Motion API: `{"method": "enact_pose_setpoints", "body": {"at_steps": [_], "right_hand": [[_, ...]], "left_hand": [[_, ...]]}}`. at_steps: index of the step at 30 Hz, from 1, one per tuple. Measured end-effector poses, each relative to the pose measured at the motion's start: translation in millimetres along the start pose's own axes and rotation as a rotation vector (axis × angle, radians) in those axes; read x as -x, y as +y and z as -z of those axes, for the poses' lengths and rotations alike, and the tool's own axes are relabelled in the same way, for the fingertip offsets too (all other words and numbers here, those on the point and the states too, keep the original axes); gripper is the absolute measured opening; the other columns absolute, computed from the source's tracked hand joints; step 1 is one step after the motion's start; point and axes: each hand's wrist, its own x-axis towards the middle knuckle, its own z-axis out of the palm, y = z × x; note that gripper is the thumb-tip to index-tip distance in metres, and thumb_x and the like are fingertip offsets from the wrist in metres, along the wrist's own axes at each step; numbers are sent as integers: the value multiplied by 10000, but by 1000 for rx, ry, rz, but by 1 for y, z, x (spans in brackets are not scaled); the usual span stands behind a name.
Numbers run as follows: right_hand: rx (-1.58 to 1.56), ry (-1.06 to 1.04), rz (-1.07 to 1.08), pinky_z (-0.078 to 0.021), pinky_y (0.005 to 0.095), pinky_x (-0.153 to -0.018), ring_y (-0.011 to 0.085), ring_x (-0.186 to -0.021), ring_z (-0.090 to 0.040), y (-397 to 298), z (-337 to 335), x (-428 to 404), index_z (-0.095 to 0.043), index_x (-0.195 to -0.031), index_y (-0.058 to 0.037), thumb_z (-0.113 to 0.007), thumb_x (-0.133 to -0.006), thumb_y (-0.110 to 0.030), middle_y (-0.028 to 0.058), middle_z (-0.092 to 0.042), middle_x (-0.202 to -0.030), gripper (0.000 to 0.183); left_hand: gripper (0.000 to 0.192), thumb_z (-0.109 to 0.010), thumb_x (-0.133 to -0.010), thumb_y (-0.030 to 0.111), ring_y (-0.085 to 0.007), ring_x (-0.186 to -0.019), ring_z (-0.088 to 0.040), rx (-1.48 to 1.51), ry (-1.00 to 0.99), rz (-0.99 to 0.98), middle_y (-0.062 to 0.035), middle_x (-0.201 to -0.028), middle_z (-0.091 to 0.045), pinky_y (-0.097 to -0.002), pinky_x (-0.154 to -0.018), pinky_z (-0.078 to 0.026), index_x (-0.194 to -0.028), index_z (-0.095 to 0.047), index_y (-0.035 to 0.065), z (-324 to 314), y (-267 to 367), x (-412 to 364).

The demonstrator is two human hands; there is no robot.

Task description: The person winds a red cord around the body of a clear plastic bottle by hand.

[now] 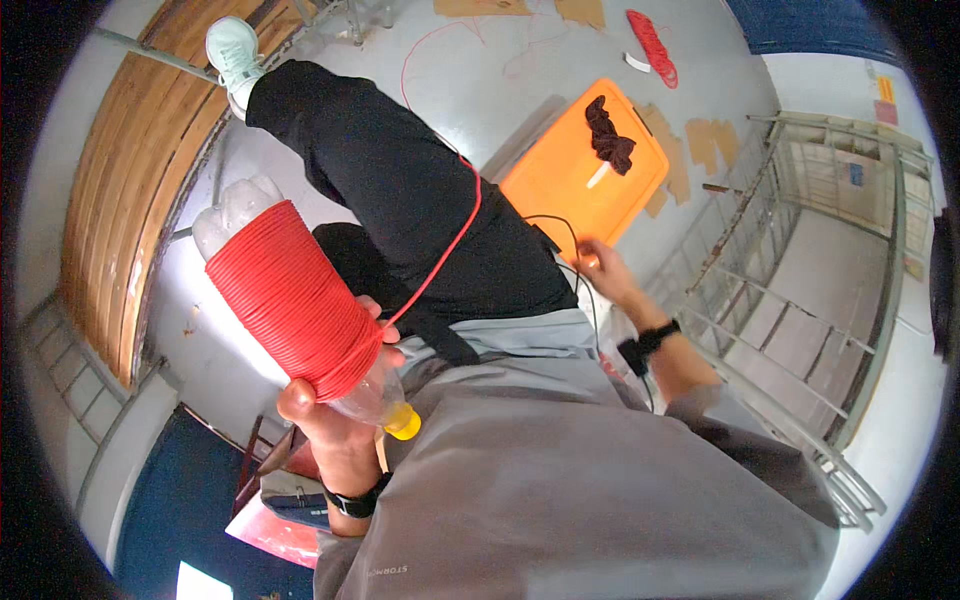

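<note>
My left hand (pixel 337 420) grips a clear plastic bottle (pixel 367 401) with a yellow cap, tilted with the cap toward my body. Red cord (pixel 292 300) is wound in tight, close turns around its middle. A loose strand leaves the coil near the neck and runs over my black trousers to the floor. My right hand (pixel 604 274) is by the near edge of an orange plastic lid or box (pixel 562 172), fingers bent beside a thin black cable (pixel 574 232); whether it holds anything is unclear. Dark brown cloth (pixel 609 139) and a small white piece lie on the orange surface.
A bundle of red cord (pixel 651 46) lies on the grey floor beside a white curved piece (pixel 636 63). Brown patches (pixel 712 142) mark the floor. A metal frame (pixel 787 300) stands at the right, a wooden slatted bench (pixel 127 202) at the left. The black cable runs beside my right wrist.
</note>
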Motion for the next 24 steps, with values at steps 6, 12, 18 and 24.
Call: {"method": "enact_pose_setpoints", "body": {"at_steps": [6, 12, 18, 24], "right_hand": [[129, 192, 842, -511, 391, -837, 320, -1071, -577, -48, -24, -93, -522, -1220, -31, -658, -808, -198, 196, -594, -1150, 465], [137, -237, 665, -506, 408, -723, 331, -818, -644, -62, -28, -99, -674, -902, -59, -608, -832, -194, 155, -673, -861, 166], [106, -89, 695, -502, 417, -714, 332, -810, -640, -61, -45, -101, -677, -902, -70, -605, -834, -226, 153, -671, -858, 185], [252, -144, 556, -494, 386, -668, 321, -756, -636, -63, -22, -76, -644, -901, -39, -610, -828, -147, 156, -656, -808, 135]], "left_hand": [[904, -730, -614, 392, -354, -916, -641, -152, -12, -46, -274, -1140, -530, -420, -722, -597, -1299, -378, -80, -19, -28, 28], [883, -722, -628, 414, -336, -886, -642, -328, -37, -157, -267, -1136, -536, -413, -718, -597, -1299, -390, -55, -25, -37, 58], [884, -722, -616, 404, -347, -884, -640, -317, -41, -155, -270, -1131, -538, -414, -711, -595, -1293, -391, -59, -20, -38, 68], [887, -722, -611, 402, -354, -883, -641, -239, -80, -150, -272, -1116, -548, -418, -711, -594, -1281, -397, -80, 1, -24, 73]]}}
